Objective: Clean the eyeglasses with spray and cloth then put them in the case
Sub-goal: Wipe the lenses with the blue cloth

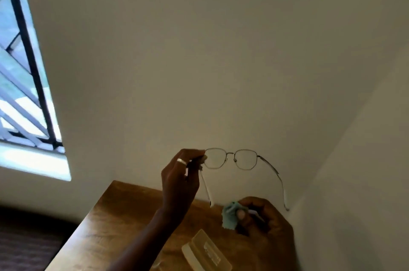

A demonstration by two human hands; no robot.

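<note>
Left hand (179, 183), eyeglasses (230, 154); right hand (262, 218), cloth (229, 214)

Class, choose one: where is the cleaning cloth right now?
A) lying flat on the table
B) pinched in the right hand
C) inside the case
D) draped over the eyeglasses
B: the right hand pinches the teal cloth below the eyeglasses, which the left hand holds up.
</note>
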